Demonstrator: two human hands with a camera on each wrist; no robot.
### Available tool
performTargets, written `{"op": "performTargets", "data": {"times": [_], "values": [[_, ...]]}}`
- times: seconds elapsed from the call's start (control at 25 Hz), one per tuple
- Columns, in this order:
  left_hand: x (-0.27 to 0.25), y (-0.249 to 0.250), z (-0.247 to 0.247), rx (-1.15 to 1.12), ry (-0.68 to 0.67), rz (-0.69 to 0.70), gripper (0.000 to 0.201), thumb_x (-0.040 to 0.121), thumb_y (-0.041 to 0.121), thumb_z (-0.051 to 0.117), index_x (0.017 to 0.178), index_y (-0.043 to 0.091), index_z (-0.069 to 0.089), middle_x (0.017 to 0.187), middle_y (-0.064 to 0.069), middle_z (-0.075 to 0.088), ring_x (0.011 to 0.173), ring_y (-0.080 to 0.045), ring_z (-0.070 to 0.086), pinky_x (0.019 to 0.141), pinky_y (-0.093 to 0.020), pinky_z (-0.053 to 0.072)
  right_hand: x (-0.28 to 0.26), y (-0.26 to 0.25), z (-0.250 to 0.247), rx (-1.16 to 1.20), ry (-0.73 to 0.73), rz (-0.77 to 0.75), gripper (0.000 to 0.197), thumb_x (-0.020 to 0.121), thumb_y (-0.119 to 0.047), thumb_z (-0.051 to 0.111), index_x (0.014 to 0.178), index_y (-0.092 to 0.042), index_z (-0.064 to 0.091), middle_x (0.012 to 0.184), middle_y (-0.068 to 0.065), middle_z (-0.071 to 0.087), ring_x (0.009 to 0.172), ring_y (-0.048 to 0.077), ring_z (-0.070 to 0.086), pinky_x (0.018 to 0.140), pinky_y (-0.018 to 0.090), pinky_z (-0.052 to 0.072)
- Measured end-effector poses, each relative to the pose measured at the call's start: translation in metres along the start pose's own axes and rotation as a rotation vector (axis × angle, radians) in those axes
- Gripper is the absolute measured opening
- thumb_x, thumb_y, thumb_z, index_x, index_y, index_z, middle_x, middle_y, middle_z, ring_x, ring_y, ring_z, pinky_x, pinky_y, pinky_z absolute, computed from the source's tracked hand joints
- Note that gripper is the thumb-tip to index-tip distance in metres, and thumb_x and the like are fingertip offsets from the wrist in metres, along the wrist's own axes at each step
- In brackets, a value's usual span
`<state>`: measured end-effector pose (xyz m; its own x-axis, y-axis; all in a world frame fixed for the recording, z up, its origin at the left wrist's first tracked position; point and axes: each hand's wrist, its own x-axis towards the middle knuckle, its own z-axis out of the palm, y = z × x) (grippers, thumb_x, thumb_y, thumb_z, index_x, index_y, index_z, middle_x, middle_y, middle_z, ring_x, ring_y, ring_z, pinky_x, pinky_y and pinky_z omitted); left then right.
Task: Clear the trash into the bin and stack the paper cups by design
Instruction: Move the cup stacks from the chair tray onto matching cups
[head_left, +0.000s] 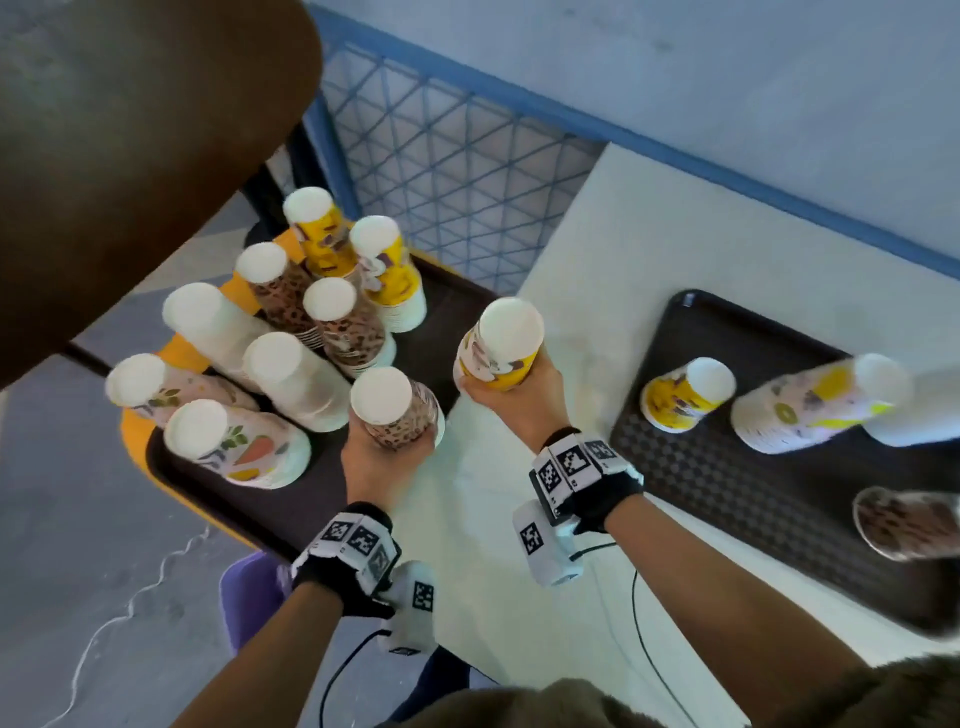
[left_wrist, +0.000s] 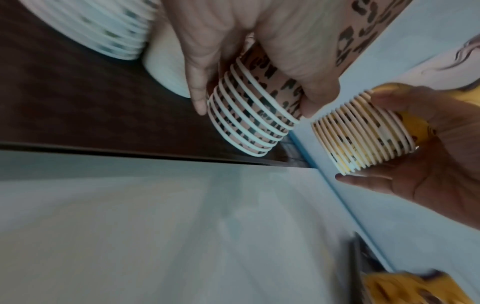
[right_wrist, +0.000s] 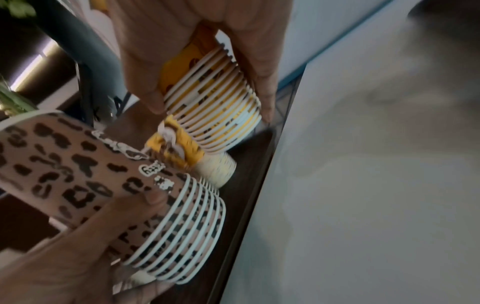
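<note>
My left hand (head_left: 387, 457) grips an upside-down stack of leopard-print cups (head_left: 397, 408) over the near right part of the left dark tray (head_left: 270, 509). The same leopard stack (left_wrist: 255, 115) shows its several white rims in the left wrist view. My right hand (head_left: 514, 397) grips an upside-down stack of yellow cups (head_left: 501, 345), held above the gap between that tray and the white table (head_left: 675, 249). Those yellow rims (right_wrist: 215, 107) show between thumb and fingers in the right wrist view. Several sorted stacks stand on the left tray: yellow (head_left: 322, 234), leopard (head_left: 280, 288), plain white (head_left: 296, 376), vegetable print (head_left: 234, 441).
A second dark tray (head_left: 753, 519) on the white table holds a yellow stack (head_left: 685, 395), a mixed-print stack (head_left: 810, 405) and a leopard cup (head_left: 909, 522) on its side. A brown chair back (head_left: 130, 156) looms at upper left. A blue mesh fence (head_left: 457, 171) runs behind.
</note>
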<state>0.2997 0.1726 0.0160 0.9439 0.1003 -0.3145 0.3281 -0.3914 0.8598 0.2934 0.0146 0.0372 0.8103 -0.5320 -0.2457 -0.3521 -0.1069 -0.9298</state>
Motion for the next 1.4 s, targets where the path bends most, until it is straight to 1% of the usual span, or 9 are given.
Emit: {"op": "performTargets", "data": {"times": [0.12,0.36,0.52,0.72,0.88,1.04,1.16,1.28,1.4], "values": [[-0.022,0.029,0.030,0.021,-0.133,0.108,0.086,0.052,0.028,0.085,0.127,0.015,0.044,0.105,0.004,0.054,0.101,-0.010,0.050,0.091,-0.020,0.035,-0.007,-0.011,-0.068,-0.031,0.155,-0.038,0.065,0.054,-0.037,0.082,0.110,-0.023,0.053,0.097,-0.009,0.066,0.091,0.014,0.063,0.088,0.038,0.053],[-0.078,0.061,0.088,0.102,-0.343,0.227,0.067,0.061,0.021,0.083,0.117,0.020,0.046,0.100,0.006,0.054,0.093,-0.011,0.050,0.082,-0.020,0.037,-0.021,0.000,-0.182,0.002,0.478,0.003,0.062,0.062,-0.031,0.080,0.116,-0.023,0.048,0.096,-0.011,0.062,0.091,0.012,0.059,0.084,0.027,0.047],[-0.099,0.063,0.105,0.111,-0.411,0.238,0.062,0.061,0.020,0.083,0.108,0.026,0.044,0.098,0.006,0.055,0.090,-0.012,0.051,0.081,-0.020,0.038,-0.016,0.019,-0.199,-0.024,0.481,0.016,0.066,0.064,-0.026,0.080,0.119,-0.015,0.046,0.103,-0.003,0.063,0.088,0.011,0.055,0.081,0.026,0.045],[-0.115,0.058,0.106,0.115,-0.426,0.253,0.061,0.062,0.020,0.082,0.109,0.025,0.043,0.099,0.006,0.055,0.091,-0.011,0.052,0.080,-0.016,0.038,-0.003,0.037,-0.199,-0.054,0.367,0.053,0.079,0.064,-0.024,0.081,0.129,-0.015,0.037,0.122,0.007,0.060,0.112,0.026,0.056,0.094,0.037,0.047],[-0.126,0.052,0.107,0.116,-0.438,0.264,0.059,0.062,0.019,0.082,0.104,0.028,0.041,0.098,0.006,0.057,0.091,-0.012,0.054,0.078,-0.014,0.039,-0.017,0.043,-0.206,-0.041,0.336,0.047,0.084,0.071,-0.021,0.075,0.139,-0.016,0.026,0.129,0.012,0.050,0.119,0.024,0.048,0.097,0.034,0.038],[-0.141,0.048,0.126,0.123,-0.507,0.284,0.063,0.063,0.015,0.082,0.114,0.020,0.046,0.099,0.004,0.058,0.091,-0.013,0.055,0.073,-0.010,0.040,-0.067,0.086,-0.231,-0.164,0.291,0.024,0.040,0.079,-0.019,0.067,0.117,-0.013,0.054,0.092,0.009,0.068,0.083,0.015,0.060,0.091,0.036,0.049],[-0.162,0.049,0.155,0.140,-0.603,0.355,0.069,0.063,0.015,0.082,0.121,0.016,0.046,0.100,0.005,0.060,0.093,-0.012,0.057,0.067,0.003,0.040,-0.136,0.148,-0.270,-0.302,0.320,0.023,0.021,0.080,-0.014,0.066,0.099,-0.007,0.064,0.093,0.013,0.072,0.084,0.024,0.067,0.085,0.026,0.046],[-0.193,0.055,0.194,0.149,-0.703,0.426,0.072,0.060,0.021,0.084,0.121,0.015,0.045,0.102,0.006,0.059,0.095,-0.010,0.058,0.070,0.005,0.038,-0.218,0.217,-0.320,-0.472,0.465,0.139,0.047,0.076,-0.034,0.055,0.111,-0.003,0.060,0.112,0.020,0.064,0.107,0.038,0.059,0.094,0.030,0.037],[-0.230,0.070,0.236,0.152,-0.792,0.478,0.078,0.054,0.034,0.082,0.120,0.014,0.045,0.102,0.006,0.059,0.095,-0.009,0.057,0.075,-0.007,0.039,-0.285,0.268,-0.360,-0.612,0.513,0.419,0.080,0.071,-0.058,0.038,0.133,-0.009,0.042,0.141,0.025,0.040,0.132,0.041,0.036,0.109,0.052,0.030]]}}
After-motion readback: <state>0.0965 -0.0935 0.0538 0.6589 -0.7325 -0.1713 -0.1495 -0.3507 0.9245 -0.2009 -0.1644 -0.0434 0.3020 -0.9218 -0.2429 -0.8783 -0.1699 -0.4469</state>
